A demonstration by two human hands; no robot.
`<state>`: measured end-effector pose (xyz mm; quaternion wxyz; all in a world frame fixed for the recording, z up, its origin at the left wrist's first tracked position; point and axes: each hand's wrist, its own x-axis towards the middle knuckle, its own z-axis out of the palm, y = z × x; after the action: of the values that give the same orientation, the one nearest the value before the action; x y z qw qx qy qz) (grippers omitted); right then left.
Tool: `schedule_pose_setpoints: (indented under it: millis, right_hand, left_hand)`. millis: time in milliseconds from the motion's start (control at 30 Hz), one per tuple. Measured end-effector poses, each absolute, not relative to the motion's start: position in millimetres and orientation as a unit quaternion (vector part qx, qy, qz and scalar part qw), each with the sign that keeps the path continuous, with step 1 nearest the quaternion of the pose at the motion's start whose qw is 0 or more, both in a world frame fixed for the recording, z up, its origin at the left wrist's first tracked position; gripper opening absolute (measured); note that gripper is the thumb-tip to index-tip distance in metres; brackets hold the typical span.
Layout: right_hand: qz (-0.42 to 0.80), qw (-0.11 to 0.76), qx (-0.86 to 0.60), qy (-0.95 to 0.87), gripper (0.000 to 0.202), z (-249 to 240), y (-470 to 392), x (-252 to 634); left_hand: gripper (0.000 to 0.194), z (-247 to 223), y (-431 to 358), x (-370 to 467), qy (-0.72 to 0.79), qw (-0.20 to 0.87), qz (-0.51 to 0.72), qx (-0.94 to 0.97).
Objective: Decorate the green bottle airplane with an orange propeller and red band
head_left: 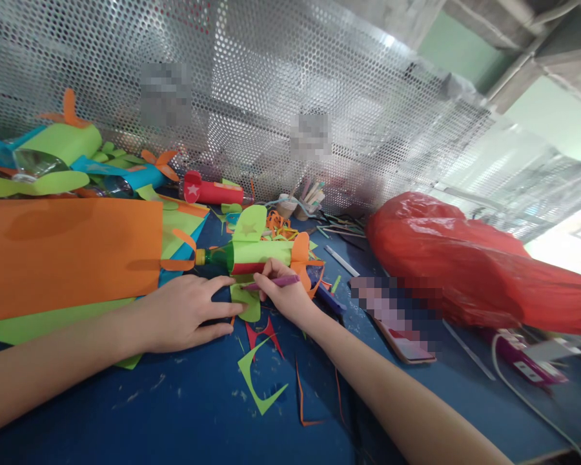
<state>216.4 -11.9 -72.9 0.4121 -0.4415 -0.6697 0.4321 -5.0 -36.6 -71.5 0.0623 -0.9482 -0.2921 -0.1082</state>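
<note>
A green plastic bottle [217,257] with a yellow cap lies on its side, wrapped in lime green and red paper. Orange paper petals stick out at both of its ends. One lime paper wing [250,224] with a star stands up on its far side; another lime wing [249,310] lies flat on the near side. My right hand [283,294] grips a purple pen [283,281], its tip at the near wing. With fingers spread, my left hand [191,313] rests flat, fingertips at that wing's left edge.
Orange paper sheets [72,252] lie at left, below other paper-covered bottles [140,177]. Paper scraps [261,381] are scattered in front. A phone [392,320], a red plastic bag [465,258] and a purple power strip [527,361] lie at right. Behind stands a perforated metal screen [252,84].
</note>
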Motion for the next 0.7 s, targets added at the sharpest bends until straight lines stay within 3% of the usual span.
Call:
schedule_pose_setpoints:
  millis: [700]
  right_hand:
    - [0.433, 0.411, -0.442, -0.669, 0.023, -73.2, -11.7, 216.5]
  left_hand:
    - [0.042, -71.3, -36.9, -5.4, -0.298, 0.06, -0.116, -0.946]
